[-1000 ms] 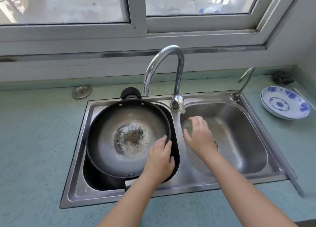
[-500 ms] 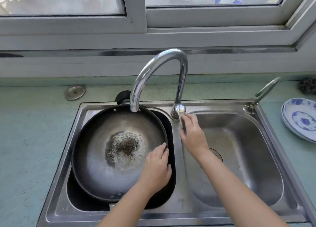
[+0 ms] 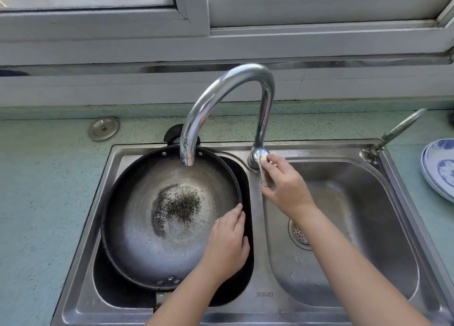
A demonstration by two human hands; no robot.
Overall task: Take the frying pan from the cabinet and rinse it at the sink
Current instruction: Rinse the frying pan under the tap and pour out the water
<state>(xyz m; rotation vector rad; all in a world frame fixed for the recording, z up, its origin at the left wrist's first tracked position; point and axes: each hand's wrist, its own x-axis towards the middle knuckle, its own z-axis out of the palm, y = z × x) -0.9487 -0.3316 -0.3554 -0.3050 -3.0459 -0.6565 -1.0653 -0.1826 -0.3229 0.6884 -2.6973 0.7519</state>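
Observation:
The dark frying pan [image 3: 147, 227] lies tilted in the left basin of the steel double sink [image 3: 253, 298], with a scorched patch in its middle. My left hand [image 3: 227, 244] rests on the pan's right rim, fingers curled over the edge. The curved chrome faucet [image 3: 228, 87] has its spout over the pan's far side; no water shows. My right hand [image 3: 285, 185] grips the faucet lever [image 3: 264, 172] at the tap's base.
Blue-patterned plates [image 3: 439, 168] are stacked on the green counter at the right edge. A small second tap [image 3: 398, 129] stands at the sink's far right corner. A round metal cap [image 3: 103, 128] sits on the counter left of the faucet. The window sill runs behind.
My right hand rose from over the right basin to the faucet lever and closed on it. The view moved closer to the sink. My left hand stayed on the pan's rim.

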